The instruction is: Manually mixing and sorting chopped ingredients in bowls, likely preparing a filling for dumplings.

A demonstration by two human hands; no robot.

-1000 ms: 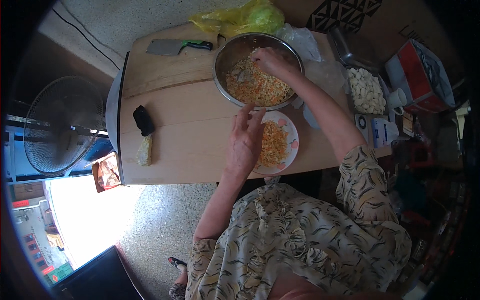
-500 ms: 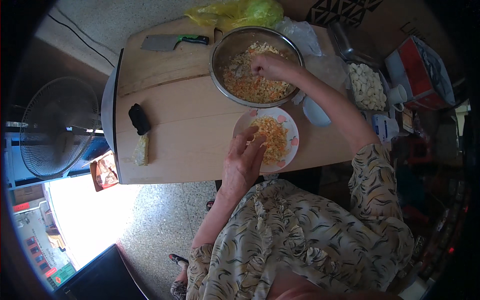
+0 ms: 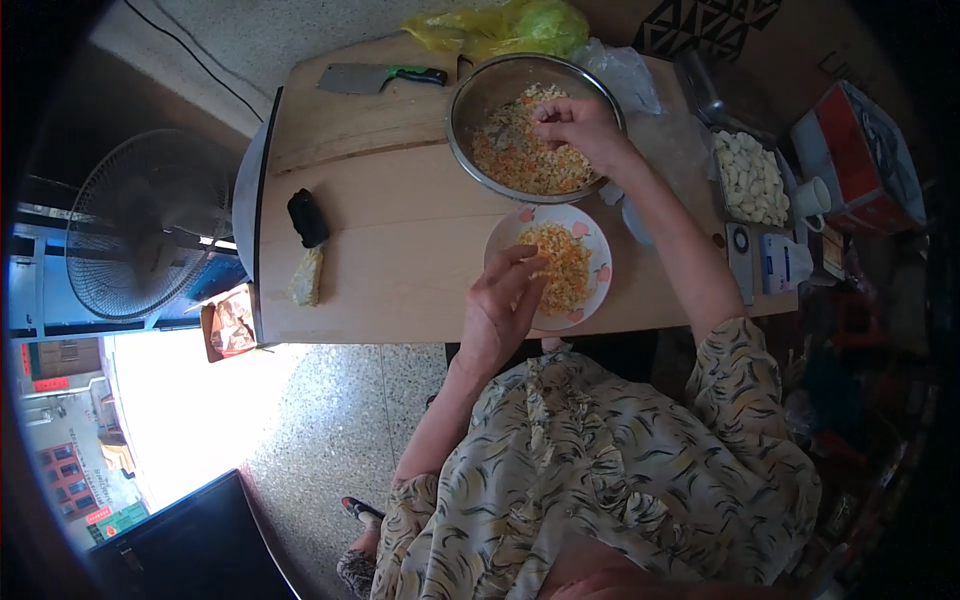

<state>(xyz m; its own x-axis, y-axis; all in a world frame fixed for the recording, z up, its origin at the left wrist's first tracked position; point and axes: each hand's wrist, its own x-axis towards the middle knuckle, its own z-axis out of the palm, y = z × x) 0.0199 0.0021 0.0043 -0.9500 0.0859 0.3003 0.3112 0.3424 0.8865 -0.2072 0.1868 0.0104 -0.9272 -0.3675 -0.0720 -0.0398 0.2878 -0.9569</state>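
Observation:
My right hand (image 3: 575, 130) is over the steel bowl (image 3: 458, 133) of chopped, orange-flecked mixture (image 3: 525, 170), fingers pinched; what they hold, if anything, is hidden. My left hand (image 3: 505, 295) hovers at the left side of a plate (image 3: 600, 245) with pink designs, fingers bent and apart, above orange-yellow chopped food (image 3: 565, 265). A pale round dish (image 3: 637, 225) is partly hidden behind my right forearm.
Wooden table (image 3: 380, 250) holds a cleaver (image 3: 365, 78), yellow bag (image 3: 540, 25), black item (image 3: 308, 218), corn-like yellow piece (image 3: 306, 275), tray of white pieces (image 3: 750, 175) and white mug (image 3: 812, 200). Red-grey box (image 3: 855, 150) stands right, fan (image 3: 140, 225) left.
Since a second ago my left hand has moved down from near the bowl's rim to over the plate. My right hand stays over the bowl, shifting slightly. The view has shifted a little.

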